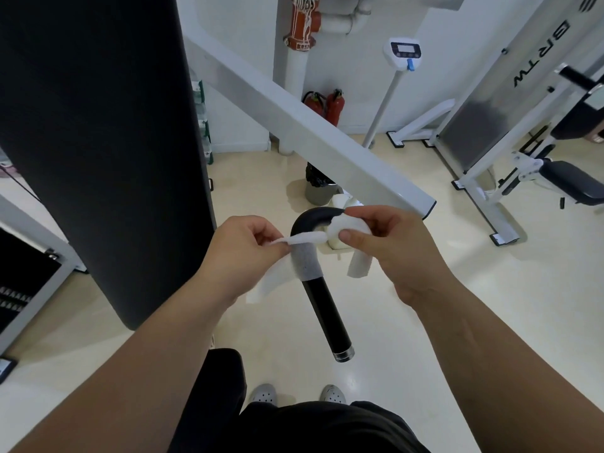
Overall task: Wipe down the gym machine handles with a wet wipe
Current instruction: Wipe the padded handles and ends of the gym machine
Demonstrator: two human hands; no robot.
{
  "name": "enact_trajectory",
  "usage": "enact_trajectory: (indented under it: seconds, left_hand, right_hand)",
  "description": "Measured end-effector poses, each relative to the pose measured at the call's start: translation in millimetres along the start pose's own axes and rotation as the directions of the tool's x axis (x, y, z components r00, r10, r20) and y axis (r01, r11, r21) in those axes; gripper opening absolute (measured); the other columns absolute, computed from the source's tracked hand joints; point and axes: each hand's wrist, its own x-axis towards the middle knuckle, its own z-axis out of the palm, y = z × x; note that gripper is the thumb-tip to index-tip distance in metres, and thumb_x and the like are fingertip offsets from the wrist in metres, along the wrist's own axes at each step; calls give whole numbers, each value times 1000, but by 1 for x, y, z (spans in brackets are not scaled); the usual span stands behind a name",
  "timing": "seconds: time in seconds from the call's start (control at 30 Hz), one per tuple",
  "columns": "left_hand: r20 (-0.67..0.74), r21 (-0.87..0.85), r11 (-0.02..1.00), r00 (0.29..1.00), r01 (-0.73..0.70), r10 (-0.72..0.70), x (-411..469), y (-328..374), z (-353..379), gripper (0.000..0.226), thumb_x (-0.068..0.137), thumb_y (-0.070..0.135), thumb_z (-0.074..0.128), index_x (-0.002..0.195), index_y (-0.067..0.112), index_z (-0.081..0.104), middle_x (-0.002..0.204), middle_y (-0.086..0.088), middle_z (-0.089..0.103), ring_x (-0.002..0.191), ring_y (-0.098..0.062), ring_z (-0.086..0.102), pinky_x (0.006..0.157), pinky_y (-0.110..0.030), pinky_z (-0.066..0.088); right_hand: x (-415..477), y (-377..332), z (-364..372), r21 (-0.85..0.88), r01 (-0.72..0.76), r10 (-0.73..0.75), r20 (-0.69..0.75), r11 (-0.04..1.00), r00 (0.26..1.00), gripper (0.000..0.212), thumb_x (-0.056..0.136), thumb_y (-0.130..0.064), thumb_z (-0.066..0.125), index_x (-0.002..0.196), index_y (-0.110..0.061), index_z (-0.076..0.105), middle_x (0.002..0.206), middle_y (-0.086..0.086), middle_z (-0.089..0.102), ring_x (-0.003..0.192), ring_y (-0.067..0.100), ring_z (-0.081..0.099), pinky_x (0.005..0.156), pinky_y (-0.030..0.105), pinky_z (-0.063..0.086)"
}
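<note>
A: Head view: a black curved handle (318, 299) is seen at centre, hanging off a white frame bar (313, 132) and pointing down toward the floor (457, 322). Where is the wet wipe (304, 259) found?

B: It is draped over the upper part of the handle, just below the bend, with the grip wrapped in it. One loose end is hung on the left side, another on the right.

A: How is the left hand (242, 253) set?

B: Its fingers (261, 235) are pressed together on a twisted strip of the wipe, which is pinched just left of the handle.

A: And the right hand (402, 250)?

B: The wipe's other end is bunched and pinched there between thumb and fingers (362, 212), right at the bend of the handle.

A: What else is shown?

B: A tall black pad (98, 142) is seen at left, two red extinguishers (327, 106) by the far wall, and grey shoes (297, 393) below.
</note>
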Motion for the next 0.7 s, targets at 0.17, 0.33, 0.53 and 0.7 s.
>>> enact_trajectory:
  seconds: [0.17, 0.33, 0.53, 0.7]
  left_hand:
    - [-134, -10, 1000, 991, 13, -14, -4, 3, -3, 17, 78, 20, 76, 66, 12, 67, 48, 12, 53, 44, -8, 43, 49, -24, 41]
    - [-134, 27, 999, 991, 18, -14, -1, -2, -11, 13, 75, 10, 68, 68, 4, 59, 56, 0, 52, 50, -13, 43, 49, -28, 40]
    - [-186, -79, 985, 968, 153, -165, -1, -18, -27, 10, 76, 7, 63, 78, 16, 67, 59, 3, 65, 47, -8, 57, 53, -26, 47]
    - [-62, -275, 927, 958, 254, -281, -1, -18, -32, 13, 84, 7, 62, 84, 5, 75, 77, -13, 72, 61, -22, 65, 67, -33, 54]
  right_hand:
    - [-12, -19, 16, 69, 34, -44, 152, 997, 987, 28, 70, -7, 85, 97, -13, 77, 95, 4, 78, 91, 18, 71, 90, 31, 56]
    - [-13, -16, 28, 142, -37, 7, 209, 989, 978, 15, 79, -19, 77, 91, -10, 79, 98, 9, 77, 95, 20, 70, 94, 36, 52]
    - [-13, -7, 32, -207, 37, -22, 78, 978, 997, 25, 86, -5, 69, 102, -24, 75, 89, -7, 75, 86, 6, 67, 83, 22, 52]
    - [-17, -15, 38, -289, 226, -219, 56, 930, 974, 31, 84, -10, 75, 111, -26, 72, 82, -10, 66, 73, 9, 61, 75, 15, 48]
